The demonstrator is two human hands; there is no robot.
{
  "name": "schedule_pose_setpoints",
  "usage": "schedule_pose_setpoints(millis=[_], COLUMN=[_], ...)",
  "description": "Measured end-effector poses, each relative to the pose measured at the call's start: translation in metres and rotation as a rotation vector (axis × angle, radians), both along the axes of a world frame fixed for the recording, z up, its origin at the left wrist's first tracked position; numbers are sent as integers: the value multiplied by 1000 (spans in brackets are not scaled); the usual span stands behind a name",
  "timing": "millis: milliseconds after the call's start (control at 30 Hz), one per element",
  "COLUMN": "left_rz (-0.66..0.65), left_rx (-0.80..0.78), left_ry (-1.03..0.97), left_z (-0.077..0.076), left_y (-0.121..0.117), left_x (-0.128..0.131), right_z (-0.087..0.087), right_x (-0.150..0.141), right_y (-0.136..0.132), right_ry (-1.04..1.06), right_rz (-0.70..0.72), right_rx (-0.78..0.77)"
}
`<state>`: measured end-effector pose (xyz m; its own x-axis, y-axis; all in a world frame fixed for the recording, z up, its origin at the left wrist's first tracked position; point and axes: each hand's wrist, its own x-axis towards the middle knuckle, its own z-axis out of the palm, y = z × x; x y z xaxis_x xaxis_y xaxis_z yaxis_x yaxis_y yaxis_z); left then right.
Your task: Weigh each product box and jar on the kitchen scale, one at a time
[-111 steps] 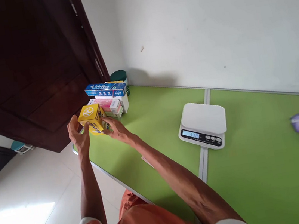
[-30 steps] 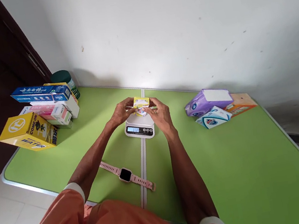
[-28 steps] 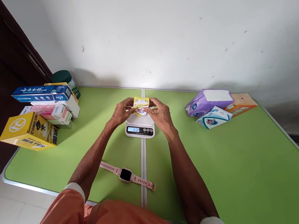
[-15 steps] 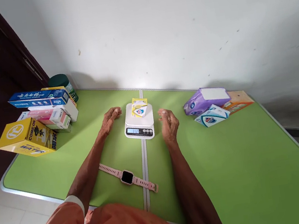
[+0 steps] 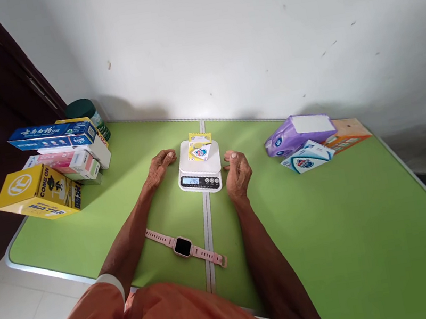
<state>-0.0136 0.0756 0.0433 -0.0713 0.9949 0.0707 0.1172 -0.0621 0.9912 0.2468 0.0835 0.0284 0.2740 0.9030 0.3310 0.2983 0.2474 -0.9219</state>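
Note:
In the middle of the table stands a white digital scale [image 5: 199,168] with a lit display. A small yellow and white box [image 5: 199,146] rests on its platform, printed with a blue and red emblem. To the left of the scale lies my left hand [image 5: 161,167], fingers loosely bent, holding nothing. My right hand [image 5: 238,174] is on the right of the scale, thumb up and fingers loosely apart, also without anything in it. Nearer my body, a pink-strapped smartwatch [image 5: 182,247] lies stretched out across the table's seam.
On the left of the green table [image 5: 341,231] are a yellow box [image 5: 36,193], a blue carton [image 5: 51,135], pink and white boxes and a dark green-lidded tub [image 5: 81,109]. At right, a purple pack [image 5: 300,134], a white-blue box [image 5: 307,156] and an orange box [image 5: 350,132] sit together.
The number on the scale's display has changed. My right hand has shifted slightly closer to the scale; my left hand stays beside it. The camera view has moved a little.

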Motion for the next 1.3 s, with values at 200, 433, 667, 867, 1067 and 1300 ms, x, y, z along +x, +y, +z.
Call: schedule_pose_setpoints(millis=[200,433,667,867,1067,1300], left_rz=[-3,30,8,-79,-121,-166], left_rx=[-12,-14,-24,-58,47,135], left_ry=[7,-12,-8,50,80,233], left_z=[-2,-5,-3,11,29,37], left_y=[0,0,-3,-11,9,23], left_x=[1,2,-2,-3,16,48], right_z=[1,2,34,65,72,76], right_x=[-1,-1,3,0,-10,-9], right_y=[-1,-1,5,31,41,39], right_ry=[1,24,-37,-149,-158,-182], right_rz=[0,-12,119,395,469,498], right_rx=[-20,-17,38,2,-78,-186])
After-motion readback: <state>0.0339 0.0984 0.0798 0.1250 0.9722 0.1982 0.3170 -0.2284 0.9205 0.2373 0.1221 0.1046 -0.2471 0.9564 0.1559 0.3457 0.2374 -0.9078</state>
